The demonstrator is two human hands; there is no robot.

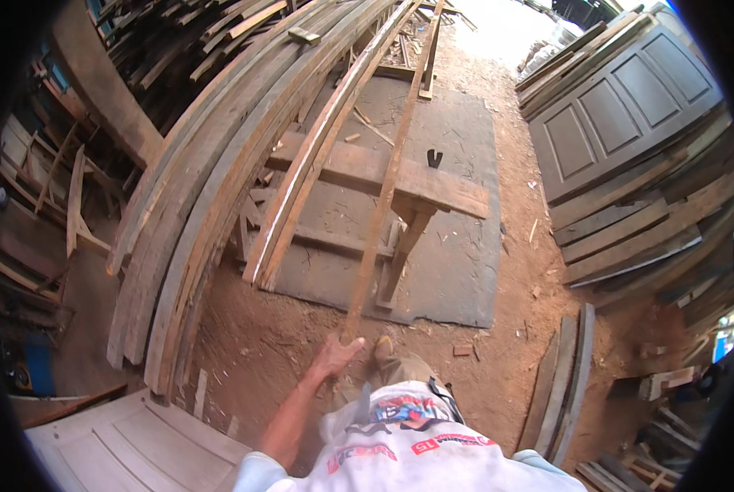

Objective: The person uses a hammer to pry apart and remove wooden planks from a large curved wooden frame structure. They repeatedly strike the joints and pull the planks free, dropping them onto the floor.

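Observation:
My left hand [334, 357] reaches forward and down with its fingers spread, and its fingertips are at the near end of a long thin wooden strip [383, 197]. The strip runs away from me, over a low wooden bench [359, 166], toward the bright far end of the yard. I cannot tell whether the fingers touch the strip; nothing is gripped. My right hand is out of view. My shoe [383, 346] stands on the red dirt just right of the hand.
The bench stands on a grey mat [457, 271], with a small black object [435, 157] on top. Long curved planks [211, 197] lie stacked at the left. A grey panelled door [621, 107] leans on boards at the right, and a white panelled door [129, 443] lies at the lower left.

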